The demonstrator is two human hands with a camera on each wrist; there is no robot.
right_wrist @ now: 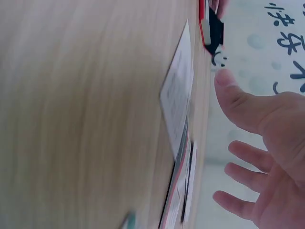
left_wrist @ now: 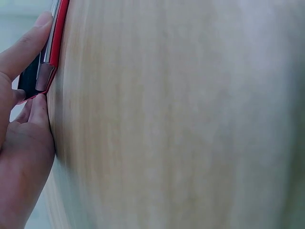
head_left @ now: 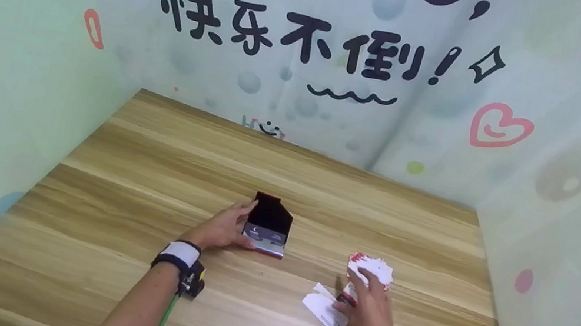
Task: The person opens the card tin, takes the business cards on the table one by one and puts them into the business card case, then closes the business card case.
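Left hand grips the open case, right hand hangs spread over the cards

The left forearm reaches in from the bottom edge, and the left hand [head_left: 224, 228] holds a black-and-red card case [head_left: 269, 216] near the middle of the wooden table [head_left: 113, 185]. Its thumb lies along the silver front pocket [head_left: 268, 247] while the fingers wrap the case's left side — a light pinch, the hand only partly closed. The left wrist view shows the fingertips low at the case's corner, the side of the hand close to the tabletop.

The right arm comes up from the lower right. The right hand [head_left: 372, 315] hangs above the cards with nothing in its grasp — thumb stretched out, fingers apart and gently bent; the right wrist view shows a gap between it and the cards. Beneath its fingertips, in the head view, sits a heap of white cards with red edges [head_left: 379, 271]. Two loose white cards [head_left: 325, 311] lie beside the thumb, to the left.
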